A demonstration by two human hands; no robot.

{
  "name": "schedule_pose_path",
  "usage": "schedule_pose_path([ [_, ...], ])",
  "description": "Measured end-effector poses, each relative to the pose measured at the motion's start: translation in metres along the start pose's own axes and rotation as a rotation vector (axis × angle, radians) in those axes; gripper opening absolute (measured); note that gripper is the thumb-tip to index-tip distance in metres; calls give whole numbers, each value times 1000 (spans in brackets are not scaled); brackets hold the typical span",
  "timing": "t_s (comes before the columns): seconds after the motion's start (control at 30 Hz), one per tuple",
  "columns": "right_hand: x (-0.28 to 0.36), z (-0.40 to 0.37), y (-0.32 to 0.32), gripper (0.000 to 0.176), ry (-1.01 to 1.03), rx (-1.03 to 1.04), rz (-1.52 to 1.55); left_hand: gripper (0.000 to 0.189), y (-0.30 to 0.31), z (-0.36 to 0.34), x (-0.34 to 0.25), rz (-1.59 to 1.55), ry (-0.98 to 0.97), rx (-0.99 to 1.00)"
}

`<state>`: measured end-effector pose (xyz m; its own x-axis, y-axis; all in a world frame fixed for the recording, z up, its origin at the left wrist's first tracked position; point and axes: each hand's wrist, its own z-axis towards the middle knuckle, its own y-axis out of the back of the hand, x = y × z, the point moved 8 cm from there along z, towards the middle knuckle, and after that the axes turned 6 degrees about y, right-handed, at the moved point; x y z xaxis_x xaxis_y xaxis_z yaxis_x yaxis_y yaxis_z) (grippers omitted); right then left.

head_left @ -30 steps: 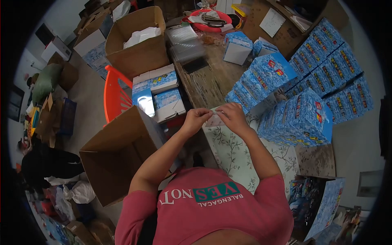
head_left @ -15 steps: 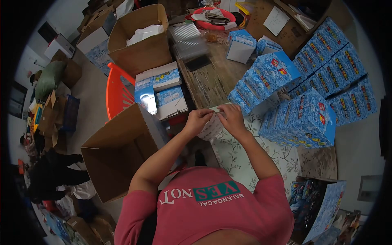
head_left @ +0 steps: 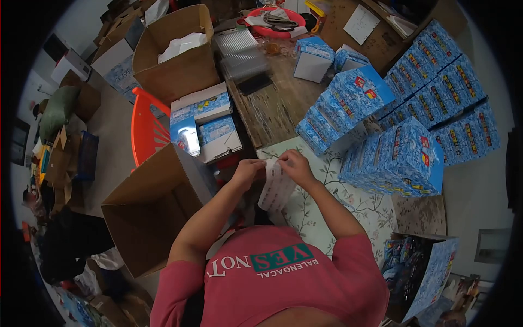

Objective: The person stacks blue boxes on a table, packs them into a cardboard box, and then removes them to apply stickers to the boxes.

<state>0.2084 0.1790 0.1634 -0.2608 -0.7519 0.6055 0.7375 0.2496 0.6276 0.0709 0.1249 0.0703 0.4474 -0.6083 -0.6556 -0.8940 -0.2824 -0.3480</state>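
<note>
Between my two hands hangs a white label strip (head_left: 276,191) with rows of small grey print, its lower end curling over the table's near edge. My left hand (head_left: 248,173) pinches its upper left edge. On the upper right edge, the thumb and fingers of my right hand (head_left: 297,168) are closed. What is printed on the strip is too small to read. The tablecloth (head_left: 321,204), pale with a leafy branch pattern, lies below and to the right of my hands.
Blue display boxes stand stacked at right (head_left: 395,158) and behind (head_left: 346,103). To the left, an open cardboard carton (head_left: 147,218) sits near an orange chair (head_left: 143,128). Flat blue-and-white boxes (head_left: 204,117), clear plastic trays (head_left: 239,52) and a red basin (head_left: 272,27) are further back.
The strip has dropped open and now shows more of its length. Both hands appear slightly lower and further left, as the whole view has shifted a little.
</note>
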Motion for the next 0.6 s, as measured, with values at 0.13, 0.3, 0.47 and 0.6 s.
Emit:
schedule_pose_path([
  [0.13,-144,-32,14,13,-610,-225,170,21,26,5,0,97,-42,-125],
  [0.3,-211,-38,26,16,-669,20,-381,21,34,6,7,138,-27,-145],
  [0.47,-238,-40,15,17,-655,112,-603,24,39,12,8,128,4,-121],
  [0.6,-238,-42,17,18,-647,106,-734,20,41,16,-1,109,3,-143],
])
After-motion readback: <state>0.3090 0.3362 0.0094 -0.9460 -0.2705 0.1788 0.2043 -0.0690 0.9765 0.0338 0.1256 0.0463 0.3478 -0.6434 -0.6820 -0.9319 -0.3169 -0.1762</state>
